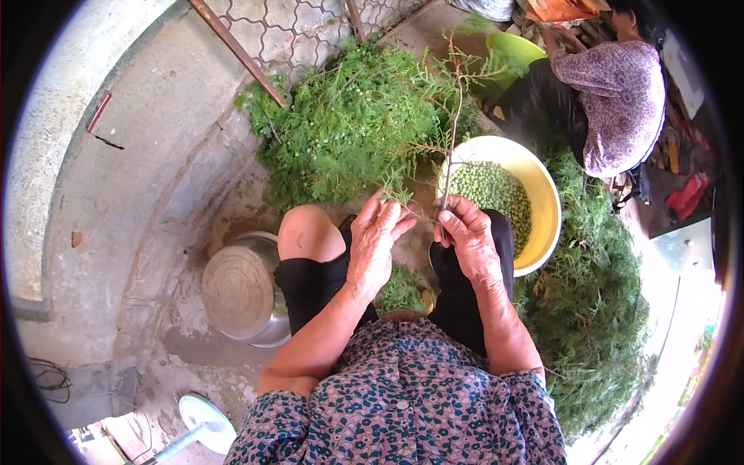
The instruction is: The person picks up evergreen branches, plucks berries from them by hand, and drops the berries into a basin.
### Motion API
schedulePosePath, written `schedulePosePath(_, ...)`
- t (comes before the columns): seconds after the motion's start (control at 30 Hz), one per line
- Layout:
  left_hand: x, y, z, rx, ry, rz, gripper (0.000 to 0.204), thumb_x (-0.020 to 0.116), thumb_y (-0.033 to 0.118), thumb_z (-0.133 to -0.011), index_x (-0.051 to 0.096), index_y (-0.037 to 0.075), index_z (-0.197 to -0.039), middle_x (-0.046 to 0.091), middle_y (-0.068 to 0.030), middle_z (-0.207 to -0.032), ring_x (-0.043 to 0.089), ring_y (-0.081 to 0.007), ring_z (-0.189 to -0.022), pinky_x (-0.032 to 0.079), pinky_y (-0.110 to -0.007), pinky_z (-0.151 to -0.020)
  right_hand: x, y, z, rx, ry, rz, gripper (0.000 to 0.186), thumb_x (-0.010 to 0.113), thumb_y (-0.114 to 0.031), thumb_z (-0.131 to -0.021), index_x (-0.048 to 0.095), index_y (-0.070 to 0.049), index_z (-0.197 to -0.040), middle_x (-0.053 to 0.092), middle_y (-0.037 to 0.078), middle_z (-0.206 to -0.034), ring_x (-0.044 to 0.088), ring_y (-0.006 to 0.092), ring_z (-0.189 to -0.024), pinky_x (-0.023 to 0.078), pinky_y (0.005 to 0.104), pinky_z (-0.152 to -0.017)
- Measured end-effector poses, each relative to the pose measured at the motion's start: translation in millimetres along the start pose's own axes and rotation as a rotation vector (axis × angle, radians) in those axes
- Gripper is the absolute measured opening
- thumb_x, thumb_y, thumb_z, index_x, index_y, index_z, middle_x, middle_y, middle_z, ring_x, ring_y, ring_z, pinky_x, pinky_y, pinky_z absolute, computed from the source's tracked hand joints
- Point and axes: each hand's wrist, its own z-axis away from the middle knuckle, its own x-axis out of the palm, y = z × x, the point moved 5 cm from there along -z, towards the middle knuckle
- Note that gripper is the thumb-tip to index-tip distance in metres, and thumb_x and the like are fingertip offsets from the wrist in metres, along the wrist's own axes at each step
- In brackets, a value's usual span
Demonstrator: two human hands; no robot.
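My right hand (469,232) is closed round the lower end of a thin brown branch (452,124), which stands up away from me and carries a few green sprigs. At the left of it, my left hand (377,236) pinches a small green sprig (397,190) between thumb and fingers. Whether that sprig is still joined to the branch I cannot tell. Just beyond my right knee stands a yellow basin (546,209) holding many small green berries (492,186). Between my legs lie more green sprigs (403,291).
A big heap of leafy branches (333,124) lies ahead, and another green pile (589,310) at the right. An overturned metal pot (240,287) rests by my left leg. A co-worker in a patterned top (616,93) sits at far right near a lime-green basin (515,53).
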Motion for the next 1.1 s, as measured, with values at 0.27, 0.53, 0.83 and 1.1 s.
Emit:
schedulePosePath(0.27, 18.1, -4.6, -2.5, 0.083, -0.047, -0.1, 0.054, 0.051, 0.002, -0.089, 0.026, -0.001, -0.137, 0.047, -0.0109, -0.126, 0.049, -0.0143, -0.107, 0.04, -0.028, -0.092, -11.1, 9.9, 17.7, 0.102, 0.048, 0.202, 0.028, 0.05, -0.004, -0.088, 0.056, 0.002, -0.114, 0.059, 0.0, -0.074, 0.05, 0.0056, -0.057, 0.04, 0.0186, -0.051)
schedulePosePath(0.53, 38.5, 18.1, 8.8, 0.113, -0.187, -0.472, 0.038, 0.053, 0.006, -0.088, 0.045, -0.003, -0.125, 0.051, -0.0148, -0.123, 0.053, -0.0206, -0.108, 0.043, -0.031, -0.091, -34.0, -14.1, 33.4, 0.216, 0.144, 0.007, 0.017, 0.054, -0.011, -0.086, 0.06, 0.003, -0.095, 0.056, 0.003, -0.065, 0.05, 0.0091, -0.048, 0.036, 0.0217, -0.042)
schedulePosePath(0.83, 30.0, 32.7, 11.5, 0.048, -0.132, -0.4, 0.027, 0.052, 0.003, -0.088, 0.053, -0.004, -0.115, 0.061, -0.0141, -0.102, 0.061, -0.0172, -0.085, 0.05, -0.028, -0.079, -242.7, -64.2, 187.8, -0.349, 1.0, -0.196, 0.021, 0.053, -0.018, -0.09, 0.055, 0.001, -0.098, 0.06, 0.008, -0.082, 0.059, 0.0165, -0.069, 0.05, 0.0289, -0.063)
schedulePosePath(1.1, 53.1, 168.6, 78.8, 0.639, -0.703, 0.22, 0.047, 0.056, 0.031, -0.085, 0.045, 0.017, -0.129, 0.048, -0.01, -0.125, 0.051, -0.0276, -0.103, 0.036, -0.05, -0.093, -251.7, 9.3, 206.0, -0.089, 1.047, -0.285, 0.042, 0.058, -0.017, -0.088, 0.042, 0.001, -0.122, 0.053, 0.018, -0.108, 0.056, 0.0293, -0.104, 0.051, 0.0373, -0.082)
